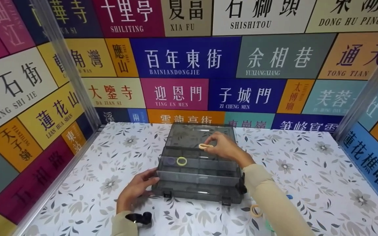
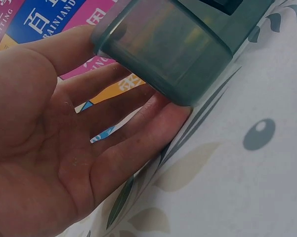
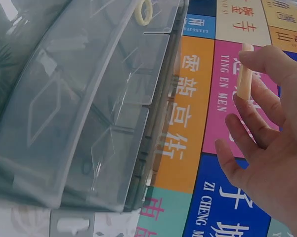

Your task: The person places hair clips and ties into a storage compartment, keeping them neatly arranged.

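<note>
A grey, see-through plastic compartment box (image 1: 197, 178) lies on the table with its lid (image 1: 202, 134) raised at the back. My left hand (image 1: 138, 188) holds the box's left front corner; in the left wrist view the thumb and fingers lie on different sides of that corner (image 2: 173, 64). Above the compartments my right hand (image 1: 223, 147) pinches a pale orange hair tie (image 1: 205, 146) between thumb and fingertips, the other fingers loosely bent. A yellow hair tie (image 1: 181, 161) sits in a left compartment, beside a purple one (image 1: 170, 160).
On the table right of the box, partly behind my right forearm, lie an orange hair tie (image 1: 256, 210), a green one (image 1: 269, 225) and a small blue item (image 1: 289, 196). Colourful sign-printed walls (image 1: 189, 59) enclose the flower-patterned table (image 1: 87, 193).
</note>
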The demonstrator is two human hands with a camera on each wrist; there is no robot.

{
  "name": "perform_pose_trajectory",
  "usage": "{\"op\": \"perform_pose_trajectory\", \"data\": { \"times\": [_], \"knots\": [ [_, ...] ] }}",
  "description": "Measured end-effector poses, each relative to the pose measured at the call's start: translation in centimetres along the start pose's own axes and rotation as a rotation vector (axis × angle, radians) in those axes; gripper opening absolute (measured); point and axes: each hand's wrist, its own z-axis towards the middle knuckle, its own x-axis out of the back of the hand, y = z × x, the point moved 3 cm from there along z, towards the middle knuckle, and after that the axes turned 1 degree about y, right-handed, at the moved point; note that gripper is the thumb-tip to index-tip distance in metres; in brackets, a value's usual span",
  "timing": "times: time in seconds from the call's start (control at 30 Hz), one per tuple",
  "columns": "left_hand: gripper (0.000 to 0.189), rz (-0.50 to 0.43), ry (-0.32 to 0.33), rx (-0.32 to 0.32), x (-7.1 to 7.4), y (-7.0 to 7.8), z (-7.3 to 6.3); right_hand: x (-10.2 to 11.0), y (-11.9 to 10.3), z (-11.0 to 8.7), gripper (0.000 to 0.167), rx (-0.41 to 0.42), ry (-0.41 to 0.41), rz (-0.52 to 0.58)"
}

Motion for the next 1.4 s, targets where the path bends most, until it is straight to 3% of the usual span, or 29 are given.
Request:
{"op": "perform_pose_trajectory", "data": {
  "times": [0.2,0.4,0.57,0.83,1.0,1.4],
  "knots": [
    [0.061,-0.008,0.012,0.028,-0.1,0.1,-0.1,-1.4,0.1,1.4,0.017,0.010,0.045,0.034],
    [0.061,-0.003,0.028,0.050,0.1,0.0,0.0,-3.2,0.7,2.6,0.016,-0.080,0.051,0.046],
    [0.061,0.004,0.026,0.039,0.1,0.1,0.0,-4.6,1.0,3.3,0.014,-0.115,0.045,0.066],
    [0.061,0.008,-0.020,0.003,0.0,0.1,-0.3,-6.1,1.2,3.7,0.011,-0.143,0.029,-0.010],
    [0.062,0.023,-0.041,-0.021,-0.1,0.5,-0.5,-6.4,1.5,3.6,0.012,-0.203,-0.003,0.002],
    [0.062,0.059,-0.030,-0.035,-0.1,0.6,-0.7,-6.9,1.1,3.4,0.021,-0.166,-0.005,-0.053]
  ]
}}
